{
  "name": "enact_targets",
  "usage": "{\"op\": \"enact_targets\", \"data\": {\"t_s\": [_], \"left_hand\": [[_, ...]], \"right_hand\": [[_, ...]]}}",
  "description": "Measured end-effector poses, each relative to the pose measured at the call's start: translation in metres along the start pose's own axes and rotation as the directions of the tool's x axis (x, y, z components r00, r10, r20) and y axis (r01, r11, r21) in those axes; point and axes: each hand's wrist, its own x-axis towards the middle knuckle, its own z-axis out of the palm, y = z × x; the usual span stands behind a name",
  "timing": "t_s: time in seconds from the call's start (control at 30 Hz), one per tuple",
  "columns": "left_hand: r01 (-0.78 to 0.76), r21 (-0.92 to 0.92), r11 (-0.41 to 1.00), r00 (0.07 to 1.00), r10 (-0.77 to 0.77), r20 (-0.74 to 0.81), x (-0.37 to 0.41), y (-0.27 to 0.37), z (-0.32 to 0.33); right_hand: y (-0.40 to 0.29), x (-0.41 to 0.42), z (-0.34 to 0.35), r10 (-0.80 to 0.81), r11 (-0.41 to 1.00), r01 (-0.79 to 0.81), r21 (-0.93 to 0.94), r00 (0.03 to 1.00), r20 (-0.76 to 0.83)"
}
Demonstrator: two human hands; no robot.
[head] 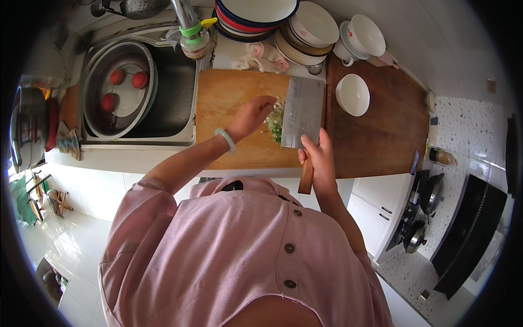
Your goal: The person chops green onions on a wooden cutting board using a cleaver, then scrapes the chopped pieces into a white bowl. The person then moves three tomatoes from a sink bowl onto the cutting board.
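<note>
My right hand [320, 157] is closed around the wooden handle of a cleaver [303, 110]. The broad blade lies nearly flat over the right end of a wooden cutting board [229, 88]. Chopped green onion [276, 122] is heaped along the blade's left edge, partly hidden under it. At the upper left of that heap is my left hand [255, 113], its fingers bent and fingertips close together by the white bits; whether they pinch a piece cannot be told. A pale bangle circles the left wrist. An empty white bowl [352, 95] stands right of the board.
Left of the board, a metal basin [92, 81] with several red tomatoes or similar round produce sits in the sink [179, 90]. Behind the board lie a cloth [263, 57] and stacked enamel bowls [253, 28]. More bowls and a cup [347, 57] stand at the back right.
</note>
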Motion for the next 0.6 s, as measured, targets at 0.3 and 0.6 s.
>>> {"op": "enact_targets", "data": {"t_s": [0.3, 0.6], "left_hand": [[0.331, -0.836, 0.438, 0.933, -0.282, 0.222, 0.047, 0.039, 0.007], [0.45, -0.83, 0.33, 0.885, -0.288, 0.365, 0.023, 0.045, 0.036]], "right_hand": [[0.002, -0.009, 0.015, 0.114, 0.98, -0.117, 0.16, 0.993, 0.032], [0.013, 0.042, -0.007, -0.007, 0.998, 0.009, 0.059, 1.0, -0.027]]}}
